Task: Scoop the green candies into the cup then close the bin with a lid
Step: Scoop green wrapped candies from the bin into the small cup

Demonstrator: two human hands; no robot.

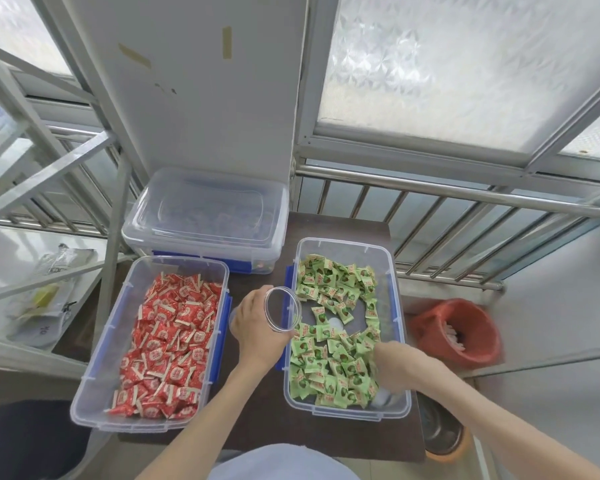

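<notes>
The left hand (257, 323) is gripping the clear cup (282, 309), seemingly empty, at the green candies' (336, 337) bin's (394, 292) left rim; the right hand (390, 365), grasp unclear, is digging inside; scooping and lidding are remaining.

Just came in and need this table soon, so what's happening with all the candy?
A person is filling a clear cup with green candies. The left hand holds the empty cup tilted beside the open right bin, while the right hand reaches into the candies. The red candies sit untouched in the left bin. A closed bin stands behind.
</notes>
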